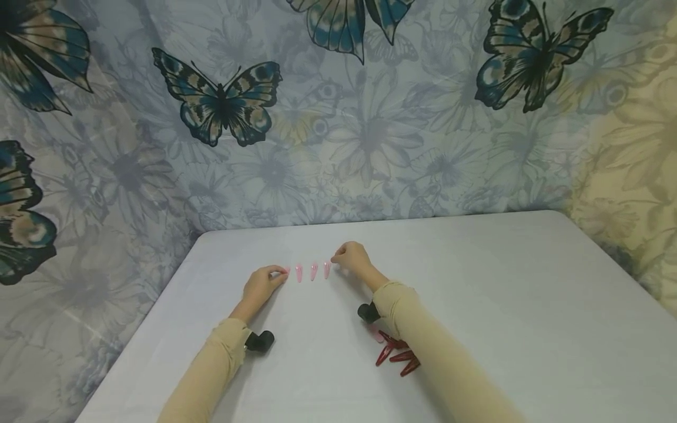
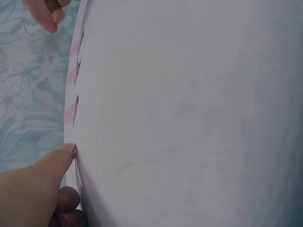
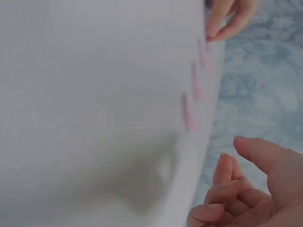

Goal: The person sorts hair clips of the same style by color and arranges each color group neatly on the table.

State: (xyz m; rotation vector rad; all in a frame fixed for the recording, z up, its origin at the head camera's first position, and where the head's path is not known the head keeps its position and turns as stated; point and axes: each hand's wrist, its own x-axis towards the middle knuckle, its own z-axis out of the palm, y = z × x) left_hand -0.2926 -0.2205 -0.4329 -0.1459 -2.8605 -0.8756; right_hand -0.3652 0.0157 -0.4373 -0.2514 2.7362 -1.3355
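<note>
Several pink snap hair clips [image 1: 314, 271] lie upright in a row across the white table. At the row's left end, my left hand [image 1: 262, 283] pinches a pink hair clip [image 1: 287, 271] between thumb and finger; the left wrist view shows only a bit of that hair clip [image 2: 73, 151] at the fingertips. Beside the rightmost pink clip [image 1: 327, 269] is my right hand [image 1: 351, 258]. In the right wrist view its thumb and fingers stand apart, loosely bent, with nothing between them, near the last pink clip [image 3: 190, 113].
Several dark red hair clips [image 1: 385, 354] lie in a loose pile by my right forearm, partly hidden under the sleeve. A pink clip [image 1: 376, 333] lies beside them. Behind the white table [image 1: 476, 282] hangs a butterfly-print cloth [image 1: 370, 135].
</note>
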